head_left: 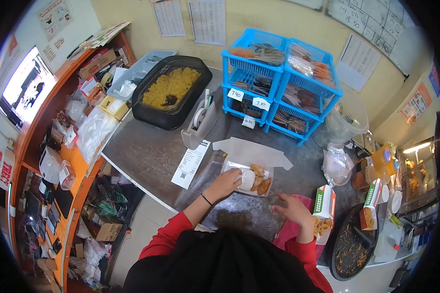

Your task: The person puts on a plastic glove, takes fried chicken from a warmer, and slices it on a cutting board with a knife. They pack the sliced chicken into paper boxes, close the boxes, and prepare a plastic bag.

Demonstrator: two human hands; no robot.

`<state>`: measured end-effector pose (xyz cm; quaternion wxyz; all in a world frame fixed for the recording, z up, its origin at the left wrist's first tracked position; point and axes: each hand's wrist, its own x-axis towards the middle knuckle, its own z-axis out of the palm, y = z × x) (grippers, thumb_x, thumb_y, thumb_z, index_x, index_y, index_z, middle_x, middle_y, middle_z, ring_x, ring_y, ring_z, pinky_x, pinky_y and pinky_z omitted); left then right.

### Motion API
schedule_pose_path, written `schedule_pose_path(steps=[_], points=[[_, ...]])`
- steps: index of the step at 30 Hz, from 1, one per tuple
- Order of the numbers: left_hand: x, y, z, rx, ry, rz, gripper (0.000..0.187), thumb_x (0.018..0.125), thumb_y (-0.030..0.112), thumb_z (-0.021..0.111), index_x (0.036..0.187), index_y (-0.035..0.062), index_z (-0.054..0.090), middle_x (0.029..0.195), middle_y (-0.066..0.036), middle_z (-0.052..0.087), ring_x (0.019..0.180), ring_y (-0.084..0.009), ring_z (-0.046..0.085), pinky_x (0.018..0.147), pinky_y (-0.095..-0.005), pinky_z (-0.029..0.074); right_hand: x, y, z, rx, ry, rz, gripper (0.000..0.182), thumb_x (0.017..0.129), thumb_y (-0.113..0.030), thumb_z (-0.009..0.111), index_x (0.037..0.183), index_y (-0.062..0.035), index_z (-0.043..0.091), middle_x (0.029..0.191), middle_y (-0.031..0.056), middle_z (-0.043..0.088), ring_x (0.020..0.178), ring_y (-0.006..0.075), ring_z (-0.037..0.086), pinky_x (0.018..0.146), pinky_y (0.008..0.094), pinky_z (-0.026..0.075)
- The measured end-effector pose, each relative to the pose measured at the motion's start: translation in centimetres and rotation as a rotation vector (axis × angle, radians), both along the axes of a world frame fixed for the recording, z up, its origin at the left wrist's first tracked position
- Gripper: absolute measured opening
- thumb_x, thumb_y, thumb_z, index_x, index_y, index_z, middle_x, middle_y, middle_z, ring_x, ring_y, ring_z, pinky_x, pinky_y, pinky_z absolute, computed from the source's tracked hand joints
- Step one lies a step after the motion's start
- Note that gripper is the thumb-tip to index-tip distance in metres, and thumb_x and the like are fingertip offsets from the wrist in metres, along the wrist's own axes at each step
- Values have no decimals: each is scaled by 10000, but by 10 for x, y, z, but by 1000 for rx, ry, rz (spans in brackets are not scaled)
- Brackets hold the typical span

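An open white paper food box [259, 171] lies on the dark table with its lid flap folded back. Inside it are pieces of fried chicken [264, 186] and, to their left, a smooth white bundle [247, 180] that looks wrapped. My left hand [226, 182] reaches into the box from the left, its fingers closed against the bundle. To the right of the box, my right hand [294, 211] holds nothing, its fingers apart above the table beside a pink cloth [284, 238]. A printed receipt [190, 164] lies to the left of the box.
A black tray of yellow rice [141, 113] and a grey holder [198, 128] stand at the back left. Blue basket racks [253, 68] rise behind the box. On the right are a carton of fried food [323, 207] and a dark round pan [341, 266].
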<state>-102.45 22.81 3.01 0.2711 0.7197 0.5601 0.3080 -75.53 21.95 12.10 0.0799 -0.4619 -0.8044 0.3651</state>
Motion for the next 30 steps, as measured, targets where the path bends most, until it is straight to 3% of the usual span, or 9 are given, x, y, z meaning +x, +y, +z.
schedule_pose_path(steps=[3, 9, 12, 20, 23, 26, 27, 29, 30], points=[[-1, 12, 12, 258, 294, -151, 446, 703, 273, 620, 1077, 63, 496, 1137, -146, 482, 1098, -276, 436, 888, -458, 335, -6, 18, -1, -188, -20, -107, 462, 744, -217, 622, 1144, -23, 497, 1070, 197, 552, 958, 316, 548, 812, 352, 429], [4, 24, -6, 27, 295, -225, 704, 602, 285, 709, 1203, 63, 417, 1186, -135, 442, 1163, -301, 367, 951, -479, 276, -26, 53, -35, 469, 283, -497, 521, 725, 16, 553, 1222, -32, 403, 1195, 193, 450, 1056, 317, 472, 898, 350, 369], [1, 24, -10, 8, 255, -265, 756, 564, 279, 737, 1208, 55, 411, 1205, -155, 425, 1168, -303, 363, 964, -446, 280, -40, 70, -24, 652, 274, -339, 552, 721, 63, 515, 1243, -45, 371, 1228, 175, 415, 1082, 307, 446, 921, 367, 343], [-7, 19, -15, 219, 202, -133, 587, 619, 204, 709, 1125, 32, 467, 1100, -152, 479, 1074, -313, 432, 916, -393, 346, -60, 82, -30, 493, 379, -311, 383, 769, -41, 542, 1146, -26, 473, 1083, 151, 524, 1010, 285, 487, 879, 349, 358], [-8, 16, 32, 277, -135, -152, 430, 658, 177, 683, 1031, 22, 534, 1012, -149, 532, 993, -338, 489, 847, -392, 393, -54, 77, -41, 398, 409, -329, 300, 791, -127, 560, 1066, -20, 502, 1015, 149, 539, 947, 271, 500, 828, 337, 374], [-12, 15, 80, 599, -220, 238, 295, 753, 240, 609, 945, 18, 582, 970, -148, 565, 929, -363, 520, 790, -411, 415, -44, 69, -65, -5, 398, -447, 295, 791, -193, 583, 1004, -6, 503, 956, 155, 537, 910, 267, 496, 799, 335, 376], [-19, 18, 84, 288, -237, 244, 372, 766, 292, 588, 1004, 8, 551, 1028, -171, 538, 978, -376, 492, 824, -420, 396, -42, 66, -70, -175, 382, -499, 305, 787, -212, 591, 986, 1, 500, 937, 159, 536, 903, 268, 493, 793, 336, 375], [-29, 25, 89, -329, -263, 242, 528, 792, 396, 548, 1121, -12, 490, 1144, -216, 484, 1077, -403, 436, 892, -439, 357, -65, 45, -58, -2, 188, -491, 356, 778, -239, 603, 997, 15, 482, 971, 175, 516, 941, 280, 478, 827, 358, 356], [-28, 23, 69, -313, -87, 235, 610, 791, 440, 526, 1170, -27, 425, 1196, -241, 419, 1119, -412, 385, 928, -432, 320, -73, 38, -54, 88, 91, -484, 382, 774, -253, 609, 1003, 21, 473, 988, 184, 507, 961, 287, 470, 844, 370, 347]])
